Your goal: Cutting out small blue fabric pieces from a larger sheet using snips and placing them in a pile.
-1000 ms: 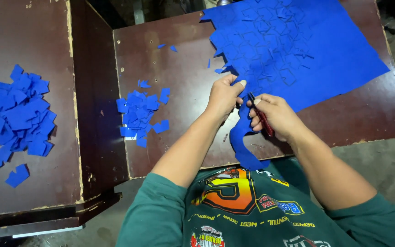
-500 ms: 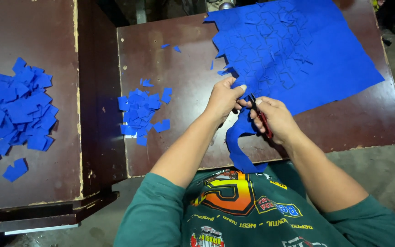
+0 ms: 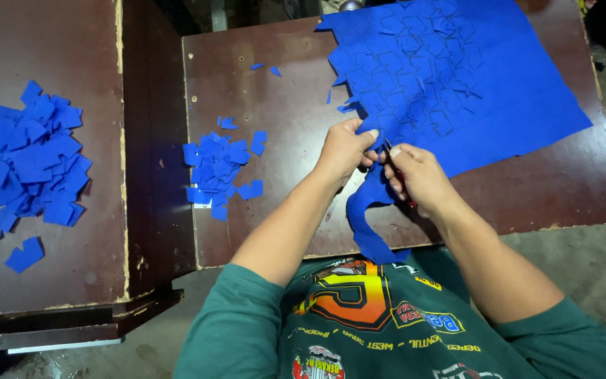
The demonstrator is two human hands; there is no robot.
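A large blue fabric sheet (image 3: 499,84) with a grid of cut shapes lies on the dark brown table (image 3: 268,224). My left hand (image 3: 345,147) pinches the sheet's near edge between thumb and fingers. My right hand (image 3: 419,179) is closed around red-handled scissors (image 3: 402,184), mostly hidden in the fist, with the blades at the fabric edge beside my left fingers. A long blue offcut strip (image 3: 367,224) hangs from the cut down over the table's front edge.
A small pile of blue cut pieces (image 3: 220,167) lies left of my hands. A bigger pile (image 3: 29,161) sits on a second brown table (image 3: 50,274) at the left, across a dark gap. Grey floor (image 3: 597,253) lies to the right.
Both hands have stayed together at the fabric's edge, working along the cut. The hanging blue strip has shifted slightly. The view has drifted a little.
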